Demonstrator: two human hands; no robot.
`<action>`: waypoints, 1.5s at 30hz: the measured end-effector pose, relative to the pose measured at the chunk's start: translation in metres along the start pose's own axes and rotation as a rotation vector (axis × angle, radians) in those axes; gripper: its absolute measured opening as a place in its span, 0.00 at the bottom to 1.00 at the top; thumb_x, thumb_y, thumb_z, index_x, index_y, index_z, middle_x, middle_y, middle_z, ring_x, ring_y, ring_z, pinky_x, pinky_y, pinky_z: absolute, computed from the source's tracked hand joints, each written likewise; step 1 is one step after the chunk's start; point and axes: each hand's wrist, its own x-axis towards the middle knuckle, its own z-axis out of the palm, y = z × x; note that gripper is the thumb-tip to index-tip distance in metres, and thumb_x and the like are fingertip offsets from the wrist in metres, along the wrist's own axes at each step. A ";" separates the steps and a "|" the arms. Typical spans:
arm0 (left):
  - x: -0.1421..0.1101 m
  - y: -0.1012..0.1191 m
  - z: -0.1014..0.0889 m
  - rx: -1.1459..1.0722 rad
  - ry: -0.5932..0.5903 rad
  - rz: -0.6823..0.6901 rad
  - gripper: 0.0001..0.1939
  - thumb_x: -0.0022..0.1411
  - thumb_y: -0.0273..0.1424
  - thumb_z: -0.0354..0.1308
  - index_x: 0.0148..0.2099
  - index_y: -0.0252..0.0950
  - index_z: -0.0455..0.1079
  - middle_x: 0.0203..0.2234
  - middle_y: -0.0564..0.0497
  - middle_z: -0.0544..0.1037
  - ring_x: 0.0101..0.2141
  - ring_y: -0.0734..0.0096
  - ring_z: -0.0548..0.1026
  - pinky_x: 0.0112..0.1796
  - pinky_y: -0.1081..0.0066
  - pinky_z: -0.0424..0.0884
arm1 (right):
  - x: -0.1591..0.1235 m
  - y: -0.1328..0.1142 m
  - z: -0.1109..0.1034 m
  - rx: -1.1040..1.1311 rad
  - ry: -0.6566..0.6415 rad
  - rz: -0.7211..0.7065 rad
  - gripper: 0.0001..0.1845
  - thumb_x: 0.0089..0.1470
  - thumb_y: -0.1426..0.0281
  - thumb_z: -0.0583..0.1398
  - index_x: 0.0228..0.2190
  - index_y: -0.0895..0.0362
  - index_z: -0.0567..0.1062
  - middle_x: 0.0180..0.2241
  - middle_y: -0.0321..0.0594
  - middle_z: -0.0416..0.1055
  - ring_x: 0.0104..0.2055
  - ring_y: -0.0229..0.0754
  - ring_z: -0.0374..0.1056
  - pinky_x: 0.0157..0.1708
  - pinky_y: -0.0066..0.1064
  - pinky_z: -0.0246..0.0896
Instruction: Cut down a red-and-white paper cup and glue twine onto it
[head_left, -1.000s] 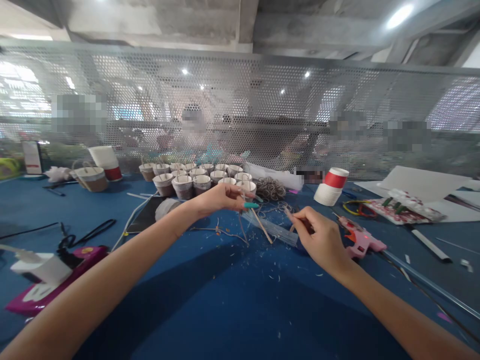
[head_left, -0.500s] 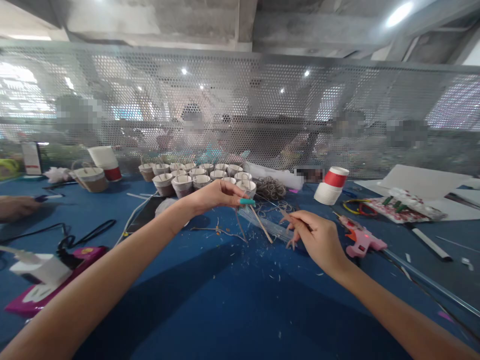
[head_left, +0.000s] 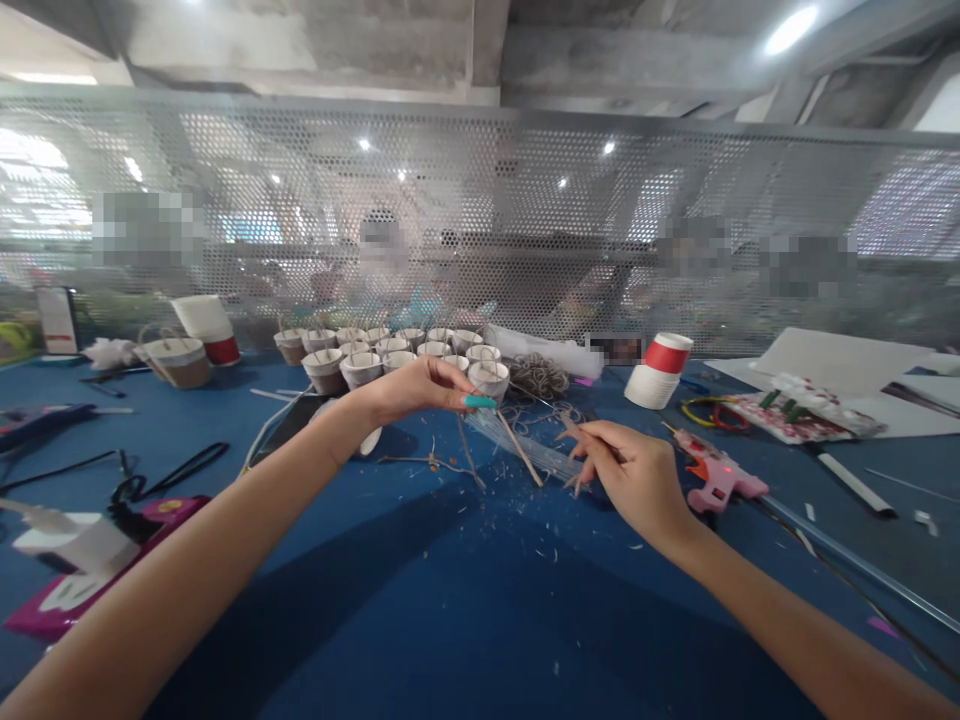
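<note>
My left hand is closed in a pinch above the middle of the table, with a teal piece at its thumb tip. From its fingers a length of brown twine hangs down, its two ends apart. To the right, my right hand has its fingers closed around a slim pointed thing whose kind I cannot make out; its tip points toward the left hand. Clear thin sticks lie on the table between the hands. Behind the left hand stand several small white-rimmed cups with twine handles.
A pink glue gun lies right of my right hand. Stacked paper cups and a twine heap sit farther back. At left are a purple power strip and a dark blue tool. A perforated screen closes the back.
Another person's hand at the left edge has gone out of view, leaving the dark blue tool on the table. My left hand and the twine have shifted slightly left; my right hand is nearly still.
</note>
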 end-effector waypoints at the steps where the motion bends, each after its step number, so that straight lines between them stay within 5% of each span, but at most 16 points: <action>1: 0.000 0.000 0.001 -0.011 0.005 -0.001 0.08 0.41 0.28 0.70 0.28 0.34 0.76 0.23 0.53 0.79 0.26 0.80 0.75 0.33 0.77 0.71 | 0.000 0.000 0.000 0.003 -0.008 -0.002 0.12 0.57 0.67 0.53 0.27 0.57 0.73 0.19 0.35 0.71 0.16 0.34 0.67 0.19 0.24 0.62; 4: 0.002 0.000 0.008 -0.053 0.028 -0.005 0.10 0.40 0.26 0.70 0.29 0.32 0.76 0.25 0.53 0.79 0.27 0.80 0.75 0.33 0.77 0.70 | -0.001 -0.002 0.002 0.011 -0.046 0.014 0.13 0.57 0.66 0.53 0.27 0.57 0.74 0.20 0.36 0.71 0.15 0.33 0.66 0.16 0.23 0.61; 10: 0.001 -0.001 0.028 -0.165 -0.011 -0.005 0.26 0.47 0.23 0.66 0.50 0.36 0.69 0.18 0.59 0.73 0.23 0.82 0.72 0.34 0.75 0.69 | -0.001 -0.009 0.005 -0.002 -0.072 -0.026 0.11 0.57 0.67 0.53 0.32 0.58 0.75 0.24 0.38 0.73 0.17 0.34 0.67 0.18 0.24 0.64; 16: 0.004 -0.010 0.040 -0.223 0.069 -0.007 0.08 0.45 0.27 0.67 0.31 0.31 0.75 0.23 0.52 0.77 0.26 0.78 0.74 0.32 0.75 0.69 | 0.001 -0.013 0.013 -0.014 -0.102 -0.041 0.10 0.57 0.69 0.53 0.32 0.58 0.74 0.27 0.39 0.74 0.19 0.34 0.69 0.22 0.26 0.66; 21: 0.009 -0.015 0.041 -0.276 0.176 0.090 0.09 0.39 0.27 0.70 0.22 0.30 0.73 0.26 0.51 0.78 0.25 0.78 0.74 0.30 0.76 0.69 | 0.008 -0.022 0.012 0.081 -0.187 0.068 0.09 0.55 0.67 0.56 0.35 0.57 0.74 0.31 0.41 0.75 0.27 0.39 0.73 0.28 0.29 0.69; 26: 0.008 -0.012 0.042 -0.232 0.155 0.129 0.07 0.40 0.27 0.69 0.22 0.31 0.73 0.26 0.51 0.79 0.26 0.80 0.74 0.30 0.78 0.69 | 0.029 -0.038 0.014 0.254 -0.313 0.228 0.11 0.52 0.63 0.59 0.33 0.56 0.77 0.30 0.40 0.76 0.28 0.40 0.73 0.30 0.31 0.71; 31: 0.005 -0.002 0.034 -0.108 0.147 0.112 0.05 0.42 0.27 0.68 0.26 0.33 0.76 0.27 0.51 0.80 0.27 0.80 0.74 0.33 0.77 0.70 | 0.065 -0.041 0.014 0.317 -0.400 0.334 0.06 0.48 0.69 0.61 0.29 0.56 0.79 0.26 0.40 0.76 0.28 0.40 0.73 0.30 0.32 0.72; 36: 0.003 0.006 0.012 -0.009 0.235 0.151 0.07 0.41 0.27 0.68 0.28 0.36 0.77 0.26 0.53 0.80 0.27 0.80 0.75 0.33 0.78 0.70 | 0.093 -0.042 0.003 0.147 -0.381 0.226 0.04 0.44 0.68 0.63 0.24 0.55 0.79 0.25 0.40 0.77 0.29 0.42 0.73 0.32 0.33 0.70; 45: 0.002 0.005 -0.006 0.080 0.230 0.150 0.06 0.42 0.28 0.68 0.28 0.37 0.77 0.26 0.53 0.80 0.27 0.80 0.74 0.34 0.76 0.70 | 0.102 -0.041 0.004 0.025 -0.351 0.211 0.02 0.42 0.71 0.64 0.23 0.55 0.80 0.24 0.41 0.77 0.28 0.42 0.73 0.30 0.31 0.68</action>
